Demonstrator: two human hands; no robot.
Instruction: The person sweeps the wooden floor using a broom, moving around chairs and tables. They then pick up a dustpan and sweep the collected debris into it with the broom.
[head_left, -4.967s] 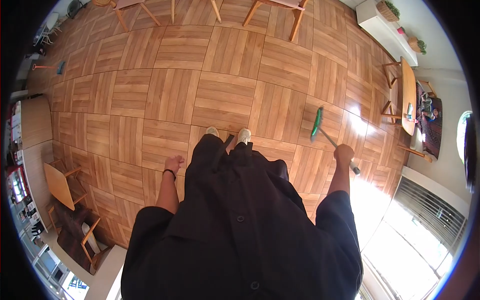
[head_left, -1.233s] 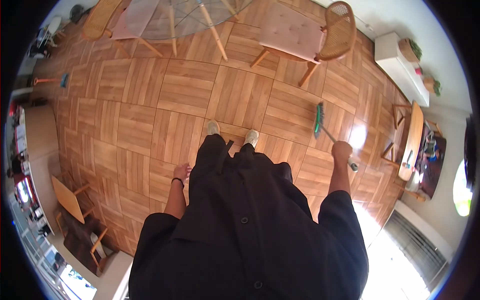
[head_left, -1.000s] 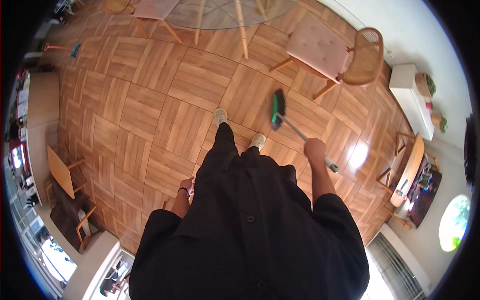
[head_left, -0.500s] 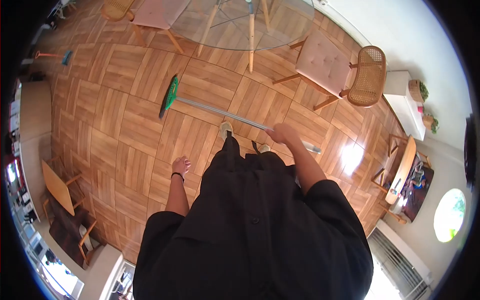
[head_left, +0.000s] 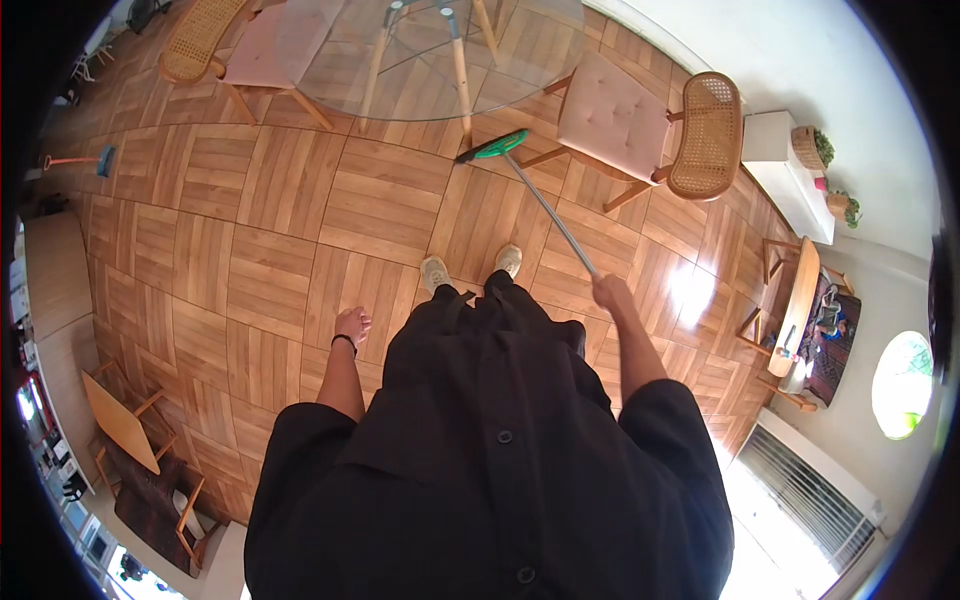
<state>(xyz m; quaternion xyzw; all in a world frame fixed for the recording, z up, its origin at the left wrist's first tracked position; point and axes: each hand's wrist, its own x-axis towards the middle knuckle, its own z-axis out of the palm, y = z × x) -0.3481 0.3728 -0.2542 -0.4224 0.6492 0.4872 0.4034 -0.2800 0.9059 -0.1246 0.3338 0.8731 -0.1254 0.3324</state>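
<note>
My right hand (head_left: 612, 293) is closed round the grey pole of a broom (head_left: 550, 212). The broom's green head (head_left: 503, 144) with dark bristles lies on the wood floor, close to a leg of the glass table (head_left: 420, 85) and a leg of the pink-cushioned chair (head_left: 612, 115). My left hand (head_left: 352, 325) hangs over the floor at my left side with nothing in it. Its fingers are loosely curled and slightly apart, and a dark band circles the wrist.
Another pink-seated chair (head_left: 275, 50) stands left of the table. Further left lies an orange-handled tool with a blue head (head_left: 105, 161). A white cabinet (head_left: 785, 170) with potted plants lines the right wall, near a wooden bench (head_left: 800, 310). A wooden chair (head_left: 120, 420) stands at lower left.
The broom head has swung right and away from me, from the open floor on the left to beside the table and chair legs. My right hand has moved slightly right with the pole.
</note>
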